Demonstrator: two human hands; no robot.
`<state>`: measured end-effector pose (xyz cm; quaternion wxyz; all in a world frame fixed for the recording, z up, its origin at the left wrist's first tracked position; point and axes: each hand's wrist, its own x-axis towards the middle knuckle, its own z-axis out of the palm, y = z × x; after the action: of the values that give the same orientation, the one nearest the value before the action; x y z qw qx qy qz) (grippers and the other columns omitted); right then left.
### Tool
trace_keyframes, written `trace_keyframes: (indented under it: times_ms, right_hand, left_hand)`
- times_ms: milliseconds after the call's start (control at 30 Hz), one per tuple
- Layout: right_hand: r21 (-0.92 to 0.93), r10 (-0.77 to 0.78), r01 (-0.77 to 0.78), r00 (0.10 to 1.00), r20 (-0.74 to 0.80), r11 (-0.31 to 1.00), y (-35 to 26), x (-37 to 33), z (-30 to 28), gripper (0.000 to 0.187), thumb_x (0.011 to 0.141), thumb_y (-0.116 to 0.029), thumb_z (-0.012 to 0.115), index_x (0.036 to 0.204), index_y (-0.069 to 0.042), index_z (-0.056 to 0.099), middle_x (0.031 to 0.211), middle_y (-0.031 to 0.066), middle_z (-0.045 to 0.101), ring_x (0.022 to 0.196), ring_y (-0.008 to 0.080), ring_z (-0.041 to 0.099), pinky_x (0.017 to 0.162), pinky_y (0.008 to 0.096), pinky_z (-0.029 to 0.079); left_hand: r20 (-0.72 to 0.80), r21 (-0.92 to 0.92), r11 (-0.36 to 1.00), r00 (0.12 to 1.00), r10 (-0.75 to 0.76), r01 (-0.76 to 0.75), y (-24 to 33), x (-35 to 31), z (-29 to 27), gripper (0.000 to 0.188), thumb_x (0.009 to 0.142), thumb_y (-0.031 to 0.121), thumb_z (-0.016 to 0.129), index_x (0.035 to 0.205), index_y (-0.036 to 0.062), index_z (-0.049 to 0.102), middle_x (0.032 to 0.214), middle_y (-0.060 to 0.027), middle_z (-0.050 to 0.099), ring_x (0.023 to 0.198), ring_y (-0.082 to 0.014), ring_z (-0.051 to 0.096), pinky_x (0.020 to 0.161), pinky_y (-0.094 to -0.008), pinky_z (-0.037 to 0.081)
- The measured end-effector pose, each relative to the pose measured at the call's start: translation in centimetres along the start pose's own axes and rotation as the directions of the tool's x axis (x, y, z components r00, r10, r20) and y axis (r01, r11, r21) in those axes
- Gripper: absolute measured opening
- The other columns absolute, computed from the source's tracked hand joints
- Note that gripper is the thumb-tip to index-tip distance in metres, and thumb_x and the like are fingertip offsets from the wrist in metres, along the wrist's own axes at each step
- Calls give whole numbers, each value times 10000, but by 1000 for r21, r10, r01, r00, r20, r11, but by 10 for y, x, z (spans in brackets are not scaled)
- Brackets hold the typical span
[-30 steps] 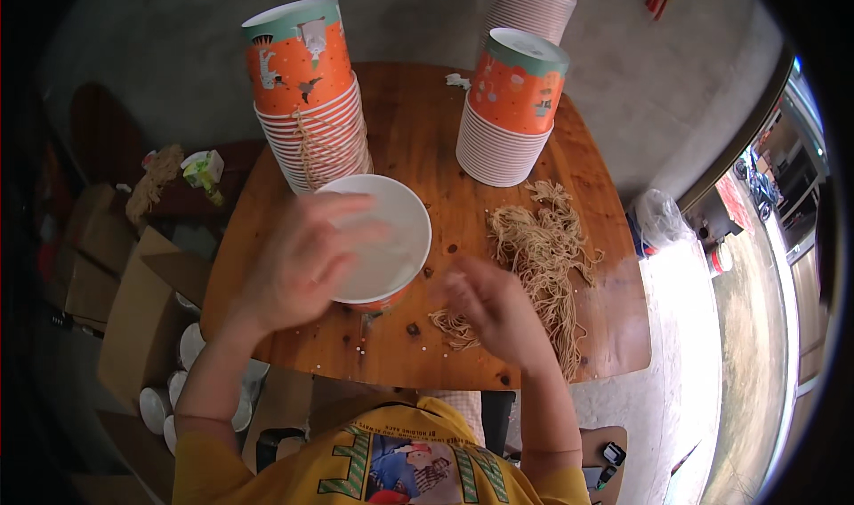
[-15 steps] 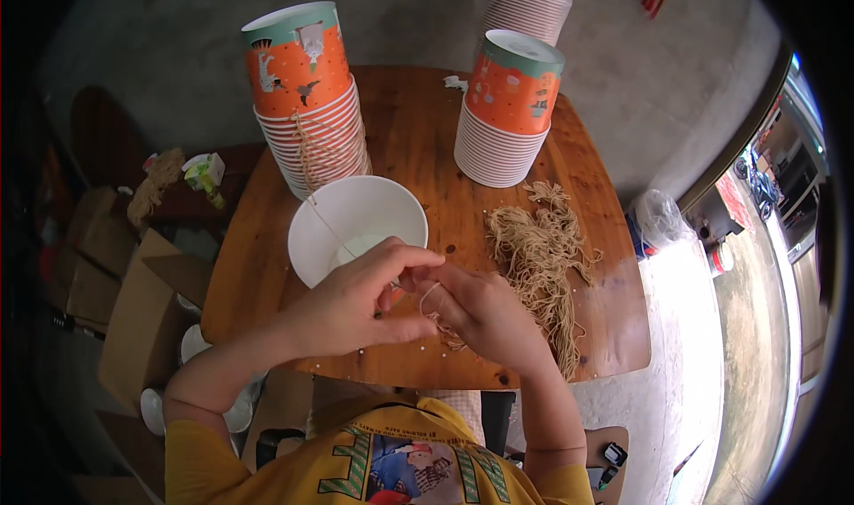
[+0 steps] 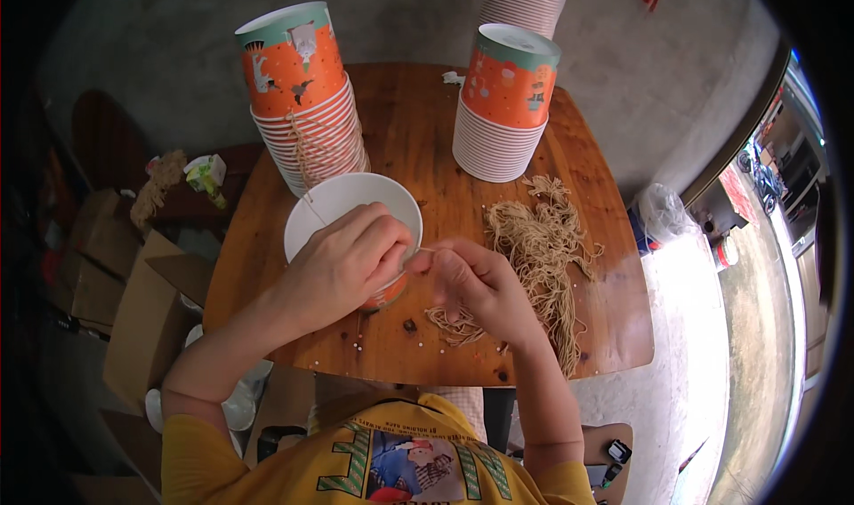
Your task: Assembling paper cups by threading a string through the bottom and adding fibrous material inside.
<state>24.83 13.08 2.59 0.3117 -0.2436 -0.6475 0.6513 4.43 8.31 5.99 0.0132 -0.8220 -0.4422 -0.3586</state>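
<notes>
A paper bucket [image 3: 356, 189], white inside with an orange outer wall, stands on the wooden table in front of me. A thin beige cord [image 3: 309, 204] shows on its far left side and runs in toward my left hand [image 3: 342, 265]. That hand is closed at the bucket's right rim, fingers curled on the cord, partly covering the opening. Just to its right, my right hand [image 3: 480, 287] pinches a thin end of cord between thumb and finger. Any knot or hole at the rim is hidden behind my fingers.
A tangled heap of beige cords [image 3: 538, 256] lies right of my hands. Behind stand a left bucket stack [image 3: 302, 78] draped with cords and a right stack [image 3: 507, 96]. Cardboard boxes [image 3: 147, 327] are on the left; small white bits dot the table [image 3: 605, 327].
My left hand has turned over and closed at the bucket's rim. The right hand has moved slightly right and away, drawing a cord end, and the finger loop is gone from sight.
</notes>
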Motion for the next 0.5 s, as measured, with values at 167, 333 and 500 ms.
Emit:
trace_keyframes:
  times_ms: [167, 333, 500]
  right_hand:
    - [-43, -16, 13, 998, -56, 999, 1, 0, -1, 247, 1007, -237, 515, 1058, -25, 630, 760, -15, 616, 664, 34, 525, 566, 197, 424]
    - [-139, -45, 30, 993, -106, 990, 1, 4, 3, 174, 958, -186, 613, 1014, -24, 645, 741, -27, 599, 669, 11, 486, 584, 191, 410]
    - [-165, -222, 175, 916, -334, 971, 12, 2, -1, 101, 918, -103, 647, 945, -6, 640, 692, -38, 578, 640, 9, 492, 575, 192, 430]
  left_hand:
    - [1, 21, 1000, 1000, -7, 7, -2, 1, 1, 165, 822, 1, 645, 916, 42, 517, 848, -96, 529, 786, -295, 588, 655, -400, 499]
    - [23, 92, 993, 998, 65, -67, 5, 5, 3, 167, 823, 14, 652, 915, 44, 516, 849, -92, 527, 791, -291, 591, 656, -397, 501]
    - [34, -29, 992, 992, -120, 121, 1, -5, 6, 154, 838, 31, 645, 918, 45, 514, 861, -92, 539, 778, -262, 596, 651, -361, 501]
